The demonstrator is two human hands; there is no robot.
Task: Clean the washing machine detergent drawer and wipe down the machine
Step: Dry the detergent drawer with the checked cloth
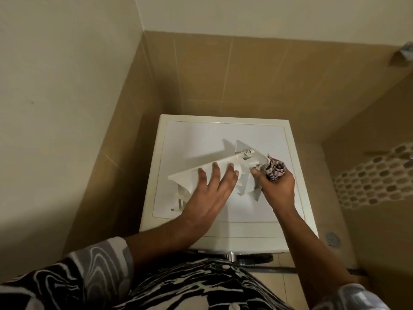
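The white detergent drawer lies taken out on the flat top of the white washing machine, tilted on its side with its front panel toward the right. My left hand rests flat on the drawer with straight fingers, holding it steady. My right hand grips a bunched patterned cloth and holds it against the drawer's front end.
The machine stands in a corner between a tan tiled wall behind and a wall on the left. A floor drain shows on the tiled floor to the right. A mosaic strip runs along the right wall.
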